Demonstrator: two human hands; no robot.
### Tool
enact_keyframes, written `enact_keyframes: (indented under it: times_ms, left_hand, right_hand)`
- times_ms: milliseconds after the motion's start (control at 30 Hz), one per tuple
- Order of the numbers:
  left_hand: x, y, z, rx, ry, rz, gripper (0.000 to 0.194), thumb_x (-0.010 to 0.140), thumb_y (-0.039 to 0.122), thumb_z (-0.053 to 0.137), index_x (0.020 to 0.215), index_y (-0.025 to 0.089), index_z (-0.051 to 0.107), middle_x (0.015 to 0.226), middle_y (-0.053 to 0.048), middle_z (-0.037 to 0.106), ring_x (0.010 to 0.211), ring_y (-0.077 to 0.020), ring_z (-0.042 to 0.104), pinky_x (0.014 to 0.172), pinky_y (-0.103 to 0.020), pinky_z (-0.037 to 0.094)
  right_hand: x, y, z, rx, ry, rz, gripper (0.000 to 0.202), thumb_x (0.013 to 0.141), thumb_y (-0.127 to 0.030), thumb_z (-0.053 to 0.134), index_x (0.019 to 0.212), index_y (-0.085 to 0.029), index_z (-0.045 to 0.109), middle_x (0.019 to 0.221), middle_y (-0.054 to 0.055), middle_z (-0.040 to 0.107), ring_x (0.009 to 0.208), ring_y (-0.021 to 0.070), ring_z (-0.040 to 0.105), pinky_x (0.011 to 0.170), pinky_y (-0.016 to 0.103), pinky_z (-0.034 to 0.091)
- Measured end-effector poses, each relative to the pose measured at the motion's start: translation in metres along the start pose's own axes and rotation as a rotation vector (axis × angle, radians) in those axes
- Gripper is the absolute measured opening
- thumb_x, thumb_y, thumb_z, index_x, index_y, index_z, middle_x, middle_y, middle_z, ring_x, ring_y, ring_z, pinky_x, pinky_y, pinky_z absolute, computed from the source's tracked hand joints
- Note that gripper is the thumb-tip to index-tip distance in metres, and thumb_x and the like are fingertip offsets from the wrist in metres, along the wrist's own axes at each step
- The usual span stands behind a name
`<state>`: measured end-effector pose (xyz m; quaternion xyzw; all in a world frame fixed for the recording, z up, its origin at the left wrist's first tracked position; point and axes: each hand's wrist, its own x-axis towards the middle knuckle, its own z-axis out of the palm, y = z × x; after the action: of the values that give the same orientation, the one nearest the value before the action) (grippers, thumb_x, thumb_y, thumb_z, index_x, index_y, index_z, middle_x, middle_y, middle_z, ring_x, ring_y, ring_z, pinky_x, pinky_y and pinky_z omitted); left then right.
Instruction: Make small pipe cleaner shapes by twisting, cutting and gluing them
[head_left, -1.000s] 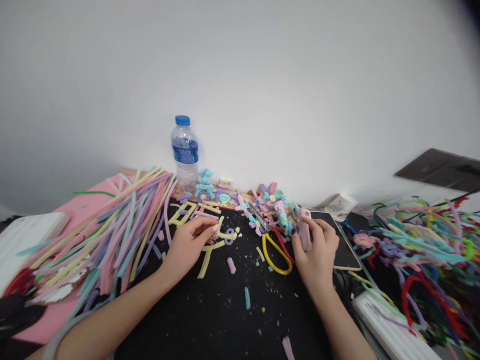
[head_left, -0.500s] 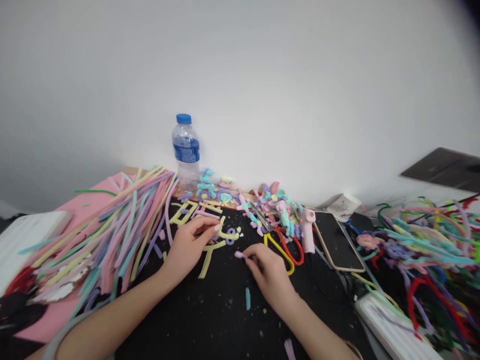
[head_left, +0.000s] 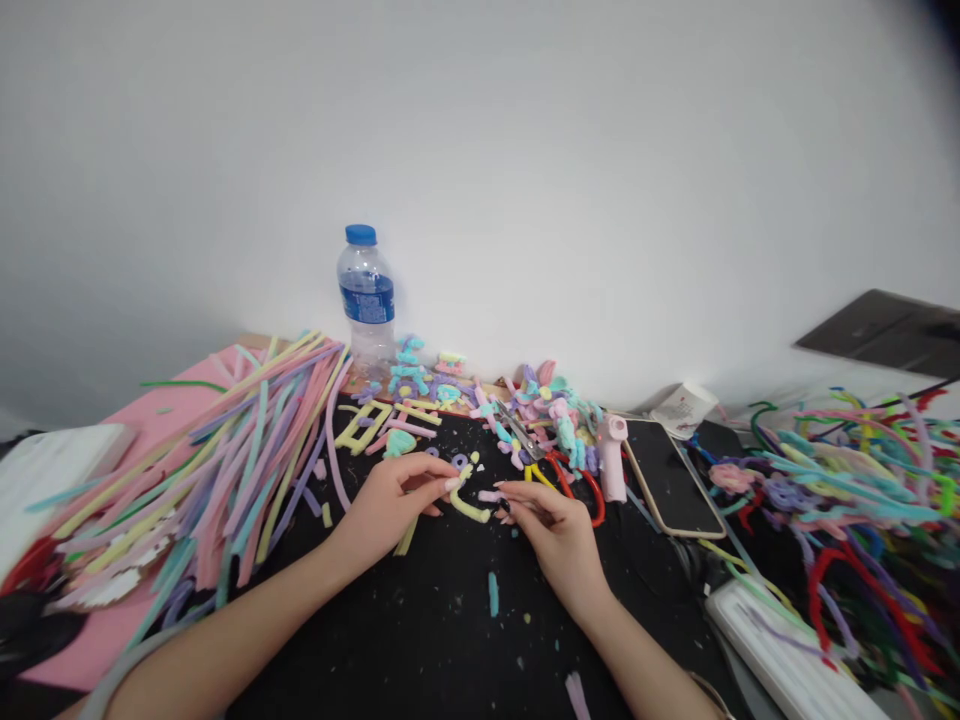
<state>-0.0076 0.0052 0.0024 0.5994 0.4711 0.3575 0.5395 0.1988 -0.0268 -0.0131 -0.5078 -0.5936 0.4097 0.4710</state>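
Observation:
My left hand [head_left: 401, 495] pinches a curved yellow pipe cleaner [head_left: 470, 511] near one end, above the black table mat [head_left: 420, 640]. A short lilac pipe cleaner piece [head_left: 491, 496] is held between the fingertips of my right hand [head_left: 551, 525], close to the yellow one's free end; whether they touch I cannot tell. Small purple curled pieces [head_left: 459, 461] lie just behind. Under my left fingers another yellow strip [head_left: 406, 538] shows in part. A short teal piece [head_left: 493, 594] rests on the mat in front of my hands.
Long pastel pipe cleaners [head_left: 255, 440] spread over the left side. A water bottle [head_left: 366, 300] stands by the wall. Scissors [head_left: 592, 498], finished pipe cleaner figures [head_left: 559, 410], a pink handheld device [head_left: 613, 460] and a phone [head_left: 673, 480] lie behind and right. Tangled pipe cleaners [head_left: 862, 500] heap at far right.
My hands have come closer together, the right one raised slightly with the lilac piece. The yellow pipe cleaner has moved right and nearer me. A teal piece now shows behind my left hand.

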Motion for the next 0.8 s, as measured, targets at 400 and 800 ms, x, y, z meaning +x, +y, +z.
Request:
enact_keyframes:
  times_ms: [400,800]
  left_hand:
    - [0.0009,-0.0028,0.0008,-0.002,-0.020,0.002,0.023,0.078,0.037,0.061,0.088,0.018,0.069,0.087,-0.004,0.066,0.074,-0.0177,0.062,0.062,-0.027,0.056]
    - [0.0011,-0.0035,0.0011,-0.017,-0.028,-0.017,0.024,0.077,0.037,0.061,0.089,0.017,0.069,0.091,-0.005,0.067,0.075,-0.0178,0.063,0.063,-0.027,0.056]
  right_hand:
    - [0.0035,0.0010,-0.0017,0.016,-0.029,-0.075,0.014,0.078,-0.013,0.059,0.085,-0.022,0.067,0.083,0.002,0.060,0.067,0.0132,0.055,0.059,0.025,0.046]
    - [-0.0001,-0.0038,-0.0009,0.176,-0.055,0.025,0.009,0.081,-0.023,0.061,0.082,-0.021,0.052,0.087,0.004,0.064,0.080,0.0154,0.061,0.071,0.027,0.047]
